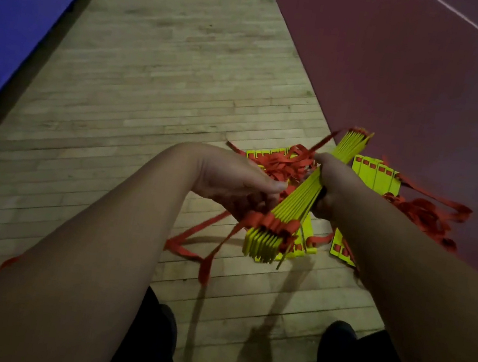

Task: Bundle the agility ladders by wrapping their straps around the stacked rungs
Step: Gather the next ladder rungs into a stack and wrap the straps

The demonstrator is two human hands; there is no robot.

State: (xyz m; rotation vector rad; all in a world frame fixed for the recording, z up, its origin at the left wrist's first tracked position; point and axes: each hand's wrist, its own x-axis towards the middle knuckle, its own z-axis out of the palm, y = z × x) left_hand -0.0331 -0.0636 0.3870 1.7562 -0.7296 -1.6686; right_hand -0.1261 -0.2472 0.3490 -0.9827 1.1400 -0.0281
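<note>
A stack of yellow ladder rungs (297, 195) is held in the air over the floor, running from near left to far right. My left hand (231, 179) grips the stack from the left, thumb on top. From the right side my right hand (335, 184) holds the middle of the stack and pinches a red strap (324, 142) that runs up toward the far end. Loose red straps (206, 247) hang from the near end down to the floor. More yellow rungs (376, 178) with tangled red straps (425, 214) lie on the floor beneath.
The floor is pale wood planks (154, 75). A dark red mat (419, 68) covers the right side and a blue mat (18, 8) lies along the left. My two dark shoes (337, 344) stand at the bottom of the view.
</note>
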